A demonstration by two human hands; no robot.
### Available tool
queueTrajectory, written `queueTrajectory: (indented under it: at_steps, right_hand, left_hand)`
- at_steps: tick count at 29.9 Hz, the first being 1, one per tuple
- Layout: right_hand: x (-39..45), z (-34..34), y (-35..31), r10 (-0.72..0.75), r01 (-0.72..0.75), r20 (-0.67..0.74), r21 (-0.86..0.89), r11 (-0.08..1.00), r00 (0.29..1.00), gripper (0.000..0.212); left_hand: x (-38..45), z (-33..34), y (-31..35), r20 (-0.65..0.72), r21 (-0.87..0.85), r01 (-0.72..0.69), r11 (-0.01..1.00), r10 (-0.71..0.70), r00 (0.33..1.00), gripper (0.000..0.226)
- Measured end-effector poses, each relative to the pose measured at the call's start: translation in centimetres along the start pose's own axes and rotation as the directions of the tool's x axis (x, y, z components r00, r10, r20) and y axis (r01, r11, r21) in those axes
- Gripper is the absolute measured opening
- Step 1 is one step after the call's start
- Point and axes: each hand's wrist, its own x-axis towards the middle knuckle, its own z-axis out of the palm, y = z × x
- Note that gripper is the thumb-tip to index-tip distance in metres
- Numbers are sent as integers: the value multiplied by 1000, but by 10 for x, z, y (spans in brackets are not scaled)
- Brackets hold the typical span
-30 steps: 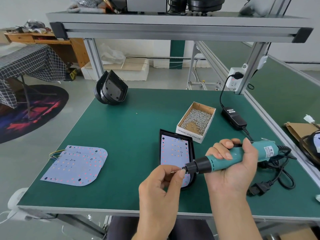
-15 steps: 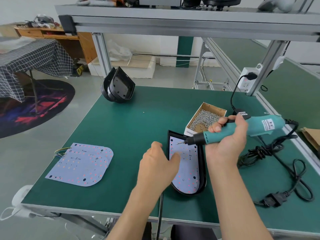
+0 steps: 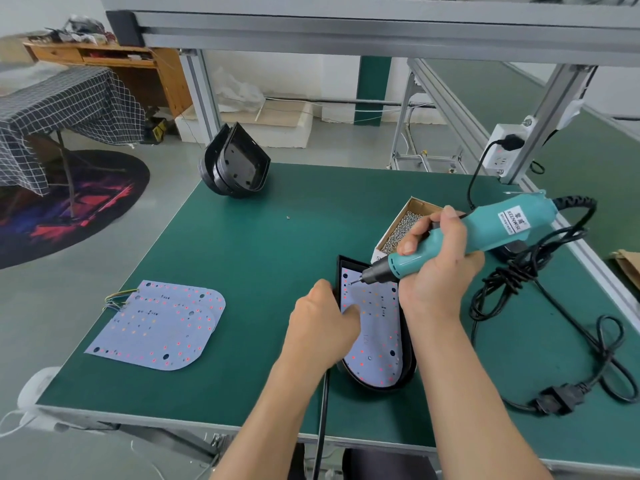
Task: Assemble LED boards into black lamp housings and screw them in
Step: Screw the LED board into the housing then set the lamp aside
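Observation:
A black lamp housing (image 3: 409,355) lies on the green table (image 3: 263,258) with a white LED board (image 3: 379,327) seated inside it. My left hand (image 3: 322,327) holds the housing's left rim, thumb pressing on the board. My right hand (image 3: 438,271) grips a teal electric screwdriver (image 3: 491,225), tilted down to the left. Its bit touches the board near the upper left corner. An open cardboard box of screws (image 3: 407,221) sits just behind the housing, partly hidden by my right hand.
Loose LED boards (image 3: 159,323) with coloured wires lie stacked at the front left. A stack of empty black housings (image 3: 235,166) stands at the back left. The screwdriver's black cable (image 3: 554,306) coils along the right side, below a wall socket (image 3: 502,150) on the frame post.
My left hand left the bit tip, where it was pinching a screw, and went to the housing's left edge. The screwdriver swung down so its bit meets the board's upper left corner.

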Motion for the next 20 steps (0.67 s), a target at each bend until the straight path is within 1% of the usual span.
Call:
queueTrajectory:
  at_steps: [3, 8, 12, 16, 20]
  right_hand:
    - [0, 0, 0, 7, -7, -8, -9, 1000, 1000, 23]
    - [0, 0, 1, 10, -10, -2, -29, 1000, 1000, 18]
    - [1, 0, 2, -3, 3, 1, -52, 999, 1000, 23]
    - [2, 0, 5, -37, 39, 19, -86, 996, 999, 27]
    - [1, 4, 6, -83, 89, 56, -121, 989, 995, 23]
  left_hand:
    - [0, 1, 2, -7, -15, -11, 1000, 11, 1000, 31]
    - [0, 3, 3, -35, -15, -18, 1000, 17, 999, 33]
    - [-1, 5, 2, -60, -17, -21, 1000, 20, 998, 33]
    - [-1, 6, 4, -89, -4, -25, 1000, 24, 996, 33]
    - [-1, 6, 4, -98, -3, -21, 1000, 21, 995, 33]
